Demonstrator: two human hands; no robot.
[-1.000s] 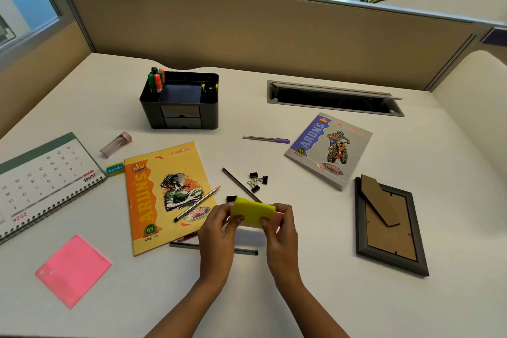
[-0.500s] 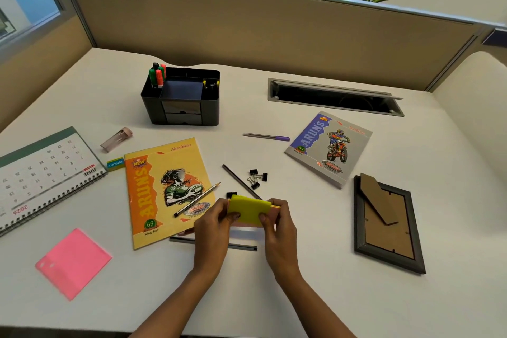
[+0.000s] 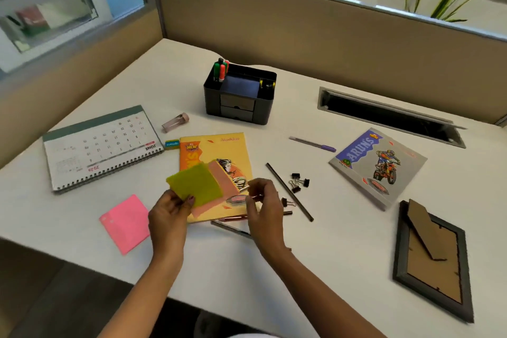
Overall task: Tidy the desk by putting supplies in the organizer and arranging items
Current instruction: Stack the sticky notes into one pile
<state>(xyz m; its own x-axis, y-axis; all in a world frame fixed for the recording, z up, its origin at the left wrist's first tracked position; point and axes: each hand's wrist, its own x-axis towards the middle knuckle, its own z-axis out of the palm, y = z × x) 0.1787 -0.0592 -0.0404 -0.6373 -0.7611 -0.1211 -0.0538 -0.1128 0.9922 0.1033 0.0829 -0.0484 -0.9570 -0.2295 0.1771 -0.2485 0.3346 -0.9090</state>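
Pinch: left hand (image 3: 171, 212), sticky notes (image 3: 196, 184) (right (image 3: 264, 203) perhaps empty)

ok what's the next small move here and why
Probably carry the yellow pad, gripped in the left hand with a salmon pad under it, over to the pink pad lying loose on the desk, so all three stack.

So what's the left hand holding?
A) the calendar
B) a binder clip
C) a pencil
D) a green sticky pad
D: the left hand pinches the green pad at its near edge, thumb on top.
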